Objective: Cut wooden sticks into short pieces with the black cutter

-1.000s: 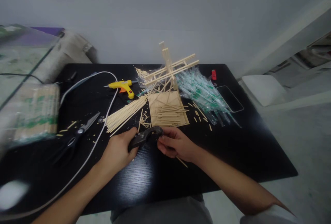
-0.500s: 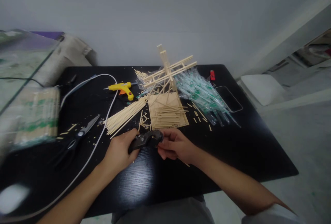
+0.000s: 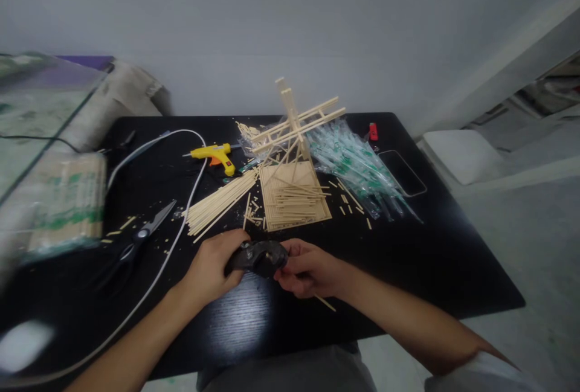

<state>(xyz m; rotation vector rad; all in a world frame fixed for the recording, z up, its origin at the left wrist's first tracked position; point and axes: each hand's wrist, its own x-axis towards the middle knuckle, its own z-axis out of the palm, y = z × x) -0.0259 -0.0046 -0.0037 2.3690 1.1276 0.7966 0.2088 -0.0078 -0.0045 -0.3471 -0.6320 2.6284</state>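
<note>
Wrapped round the handles of a black cutter with a curved, hooked head (image 3: 260, 257) are the fingers of my left hand (image 3: 212, 268). Close against that head is my right hand (image 3: 308, 271), its fingers pinched round a thin wooden stick (image 3: 325, 304) whose tail pokes out below the palm. A pale bit of wood shows in the cutter's jaw; the blade edge is too dark to make out. Beyond my hands, a stick-built frame (image 3: 296, 129) with crossed beams rises from a square wooden base (image 3: 296, 223), on which loose sticks (image 3: 299, 199) lie piled.
Left of the base lie a bundle of long sticks (image 3: 222, 205), a yellow glue gun (image 3: 215, 155), scissors (image 3: 142, 234) and a white cable (image 3: 196, 183). To the right are green-printed plastic wrappers (image 3: 353, 162), a phone-like slab (image 3: 403, 173), short offcuts (image 3: 344, 199) and a red object (image 3: 373, 131).
The cutter and both hands have come slightly lower and nearer to me, and the cutter's head has tilted. My grip on cutter and stick is the same.
</note>
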